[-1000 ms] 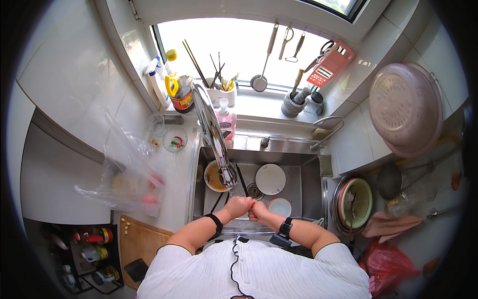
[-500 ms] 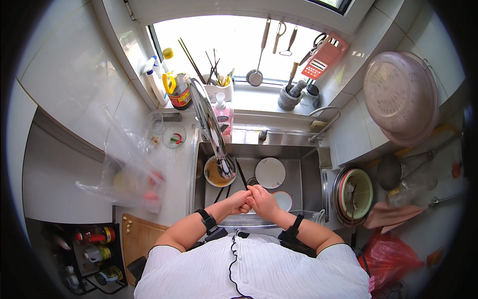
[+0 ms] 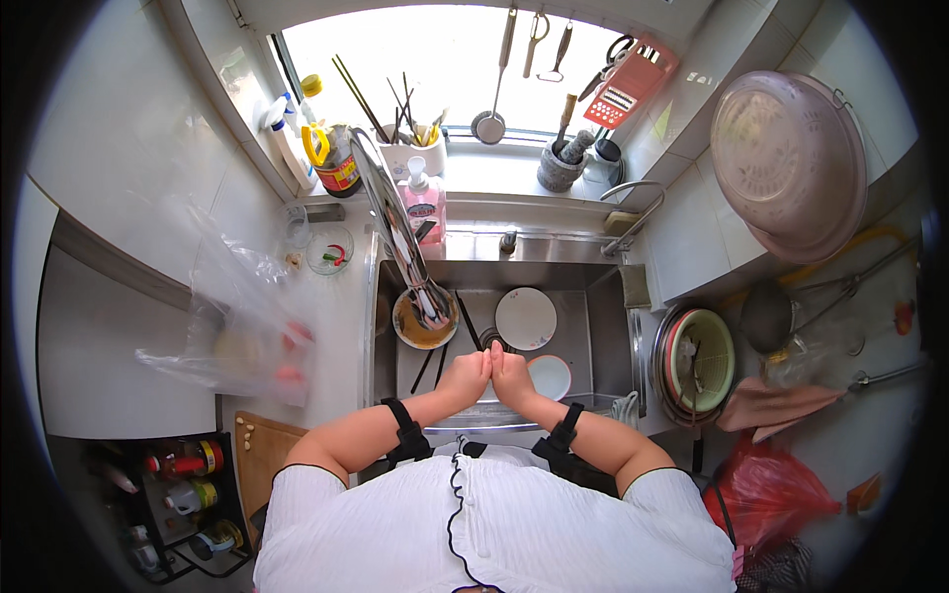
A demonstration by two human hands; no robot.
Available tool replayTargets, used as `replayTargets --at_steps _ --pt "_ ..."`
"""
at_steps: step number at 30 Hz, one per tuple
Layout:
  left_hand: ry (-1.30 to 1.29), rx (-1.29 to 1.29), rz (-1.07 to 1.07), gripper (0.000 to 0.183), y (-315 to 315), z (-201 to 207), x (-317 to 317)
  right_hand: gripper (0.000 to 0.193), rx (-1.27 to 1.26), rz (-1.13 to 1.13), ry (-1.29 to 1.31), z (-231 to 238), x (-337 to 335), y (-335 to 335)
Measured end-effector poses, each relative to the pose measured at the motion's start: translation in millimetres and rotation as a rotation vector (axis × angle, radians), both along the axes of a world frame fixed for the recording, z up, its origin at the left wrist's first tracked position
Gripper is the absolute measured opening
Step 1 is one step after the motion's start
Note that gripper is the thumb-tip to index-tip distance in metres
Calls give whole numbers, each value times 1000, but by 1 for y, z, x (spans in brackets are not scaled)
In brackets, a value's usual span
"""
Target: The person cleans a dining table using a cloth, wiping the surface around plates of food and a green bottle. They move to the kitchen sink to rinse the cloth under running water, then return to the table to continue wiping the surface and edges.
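Observation:
Over the front part of the steel sink (image 3: 608,346), my left hand (image 3: 464,380) and my right hand (image 3: 512,376) meet, pressed against each other with fingers curled in. Whatever may lie between the palms is hidden. Below and around them in the basin are a white plate (image 3: 526,318), a small pale bowl (image 3: 551,378) near my right hand, and a bowl with a brownish inside (image 3: 420,335) under the faucet (image 3: 400,237). Dark chopsticks (image 3: 468,320) lie on the sink bottom, and a dark coiled thing is partly covered by my fingers.
A pink pump bottle (image 3: 423,212) stands behind the faucet. Stacked basins and a green colander (image 3: 701,361) sit right of the sink. Left are a clear plastic bag (image 3: 232,326), a glass dish (image 3: 329,249) and a cutting board (image 3: 259,460). A mortar (image 3: 560,170) is on the sill.
My hands have shifted from overlapping, right fingers across the left, to side by side with knuckles together. The whole view has shifted slightly; the sink things keep their places.

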State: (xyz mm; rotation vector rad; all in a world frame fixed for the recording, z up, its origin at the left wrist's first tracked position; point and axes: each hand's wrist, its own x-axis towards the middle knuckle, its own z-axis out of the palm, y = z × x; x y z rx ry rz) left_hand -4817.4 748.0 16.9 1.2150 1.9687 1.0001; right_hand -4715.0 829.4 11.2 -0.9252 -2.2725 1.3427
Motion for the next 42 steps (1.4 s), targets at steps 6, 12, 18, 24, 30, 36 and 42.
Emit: replayTargets --at_steps 6,12,18,24,30,36,42 --pt "470 162 -314 27 -7 -33 -21 48 -1283 -327 -82 -17 -8 -25" --pt "467 371 -474 20 3 -51 -40 45 -1664 -330 -144 -35 -12 -20" --pt "381 356 -527 17 6 -61 -52 42 -1913 -216 -195 -45 -16 -6" --pt "422 300 -302 17 2 -49 -47 48 -1112 113 -250 -26 -4 34" --pt "458 -162 33 24 -22 2 -33 50 -242 288 -111 89 24 78" --pt "-501 -121 -111 37 -40 29 -62 51 -974 475 479 111 50 84" --pt "500 -816 -406 29 -52 -94 -32 43 -483 47 -221 -64 69 30"
